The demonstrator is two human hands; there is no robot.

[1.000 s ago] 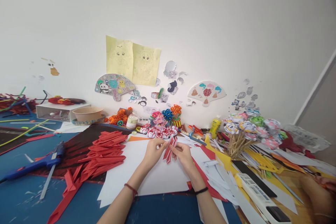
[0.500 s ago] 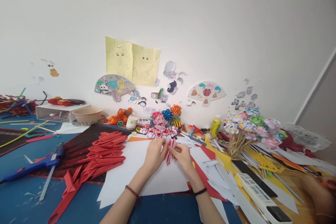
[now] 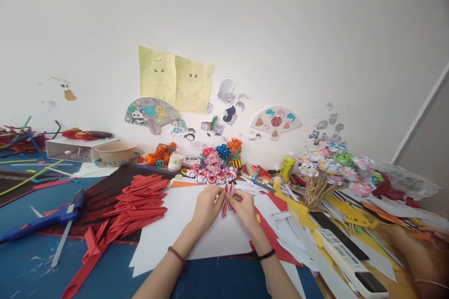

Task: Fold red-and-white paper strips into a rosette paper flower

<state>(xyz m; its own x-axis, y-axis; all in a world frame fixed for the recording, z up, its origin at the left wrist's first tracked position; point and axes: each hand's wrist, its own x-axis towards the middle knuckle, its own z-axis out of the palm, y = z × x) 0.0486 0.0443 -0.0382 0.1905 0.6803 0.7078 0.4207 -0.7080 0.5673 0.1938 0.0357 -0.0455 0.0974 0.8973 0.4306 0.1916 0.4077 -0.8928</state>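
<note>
White sheet (image 3: 182,231) lies between red folded strips (image 3: 140,201) and paper flowers (image 3: 333,168).

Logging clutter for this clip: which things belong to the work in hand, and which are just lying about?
In hand:
left hand and right hand, both pinching the red-and-white folded paper piece
white sheet beneath them
pile of red folded pieces

Lying about:
blue glue gun
yellow glue bottle
paper flowers on sticks
paper bowl

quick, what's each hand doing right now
Left hand: closed, pinching the folded red and white paper piece.
Right hand: closed on the same paper piece from the other side.
</note>
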